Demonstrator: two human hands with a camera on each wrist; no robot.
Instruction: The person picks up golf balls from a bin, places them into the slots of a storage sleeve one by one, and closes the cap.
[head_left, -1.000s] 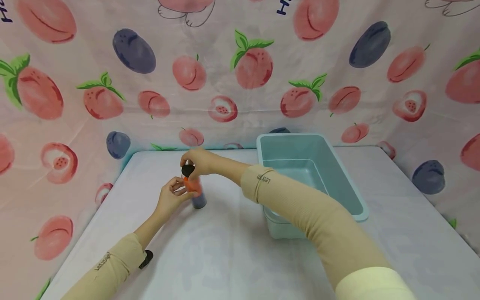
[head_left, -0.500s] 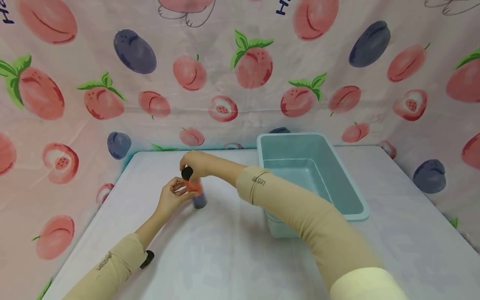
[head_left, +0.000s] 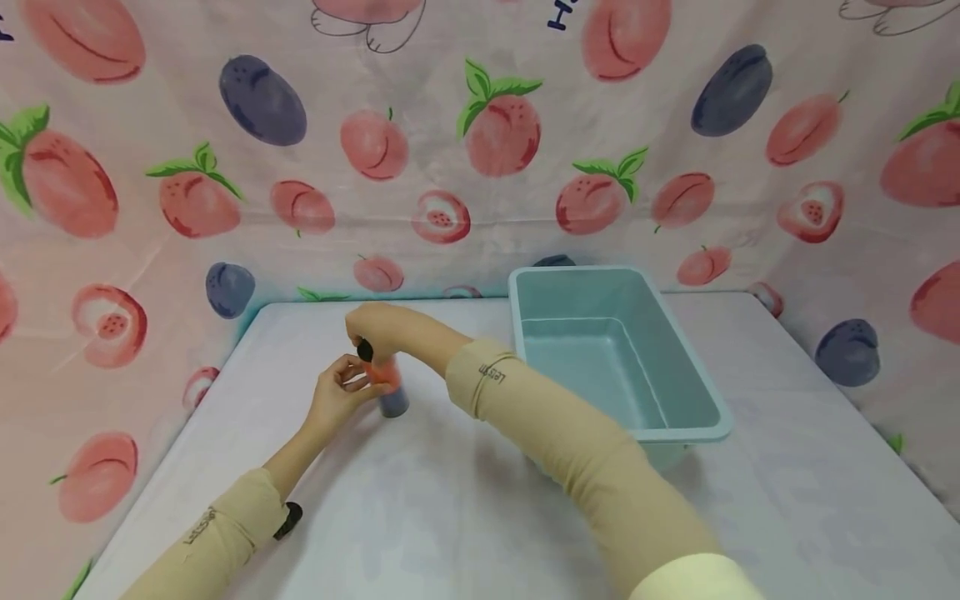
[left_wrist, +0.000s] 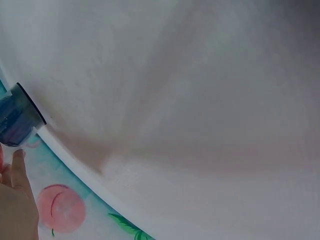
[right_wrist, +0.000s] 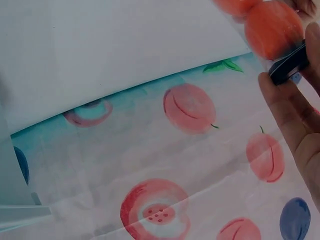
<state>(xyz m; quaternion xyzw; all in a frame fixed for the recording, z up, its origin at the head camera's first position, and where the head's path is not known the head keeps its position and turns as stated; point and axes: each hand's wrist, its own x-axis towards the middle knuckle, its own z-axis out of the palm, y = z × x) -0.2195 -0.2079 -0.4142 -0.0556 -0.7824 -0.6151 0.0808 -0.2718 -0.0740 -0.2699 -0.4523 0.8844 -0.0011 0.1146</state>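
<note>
Here the left hand [head_left: 339, 392] grips the bottle [head_left: 387, 392] upright near the table's [head_left: 465, 500] far left corner, steadying it; the right hand [head_left: 375, 329] pinches its black cap [head_left: 365, 350], seemingly to twist it.

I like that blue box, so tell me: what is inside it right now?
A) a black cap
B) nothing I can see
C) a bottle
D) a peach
B: the head view shows only the bare floor and walls of the blue box, while the bottle stands outside it on the table, held by both hands.
</note>
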